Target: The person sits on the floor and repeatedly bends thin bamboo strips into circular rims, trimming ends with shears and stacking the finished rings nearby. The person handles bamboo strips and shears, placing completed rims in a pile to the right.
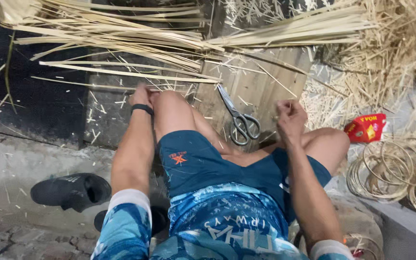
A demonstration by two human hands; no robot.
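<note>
Sitting on the ground, the person rests the left hand (pixel 140 96) against the raised knee, fingers curled near loose bamboo strips (pixel 121 72); whether it grips one cannot be told. Right hand (pixel 291 115) is closed in a fist above the wooden board (pixel 266 86). Scissors (pixel 239 120) lie on the board between both hands, touched by neither

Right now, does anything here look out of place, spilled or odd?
Yes. Metal scissors lie open on the wooden board, close between the person's bare legs. Short bamboo offcuts are scattered all over the floor on the right. One black shoe lies tipped on its side at the left.
</note>
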